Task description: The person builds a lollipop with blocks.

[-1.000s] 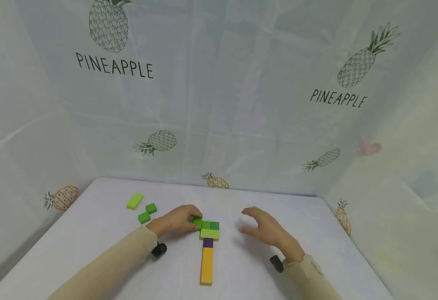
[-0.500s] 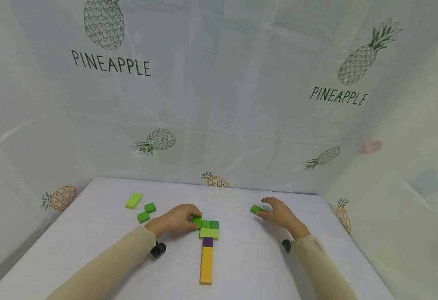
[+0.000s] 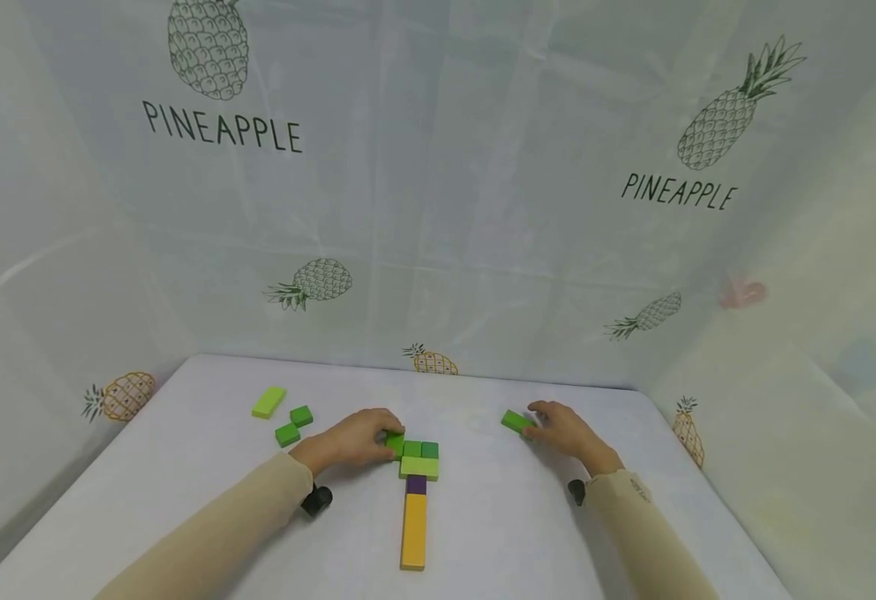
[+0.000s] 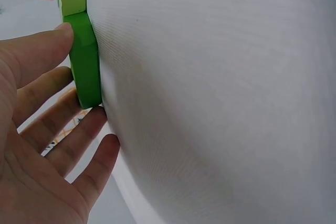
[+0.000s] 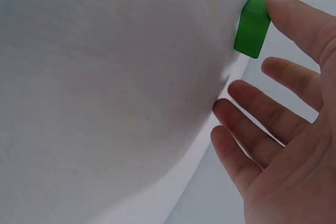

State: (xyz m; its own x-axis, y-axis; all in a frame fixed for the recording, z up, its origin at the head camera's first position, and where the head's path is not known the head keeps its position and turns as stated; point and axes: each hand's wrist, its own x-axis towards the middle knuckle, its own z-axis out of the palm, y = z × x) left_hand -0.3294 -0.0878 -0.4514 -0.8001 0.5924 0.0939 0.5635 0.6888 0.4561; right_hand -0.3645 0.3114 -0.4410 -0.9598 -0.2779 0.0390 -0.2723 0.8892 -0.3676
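My left hand (image 3: pixel 353 437) pinches a green block (image 3: pixel 395 445) at the left end of a row, with the thumb on its near side and the index finger behind it. Two small green cubes, including a darker cube (image 3: pixel 429 451), continue the row. Below them lies a lime block (image 3: pixel 418 468), then a purple cube (image 3: pixel 417 484) and a long yellow block (image 3: pixel 413 533). My right hand (image 3: pixel 567 432) is at another green block (image 3: pixel 517 421). Its thumb lies against that block in the right wrist view, while the other fingers are spread apart from it.
At the back left of the white table (image 3: pixel 483 533) lie a lime block (image 3: pixel 268 402) and two loose green cubes, one farther back (image 3: pixel 301 416) and one nearer (image 3: pixel 287 434). A pineapple-printed curtain (image 3: pixel 453 208) hangs behind the table.
My right hand has moved right and back from beside the row to the green block at the right, then slightly farther right. My left hand has stayed at its block.
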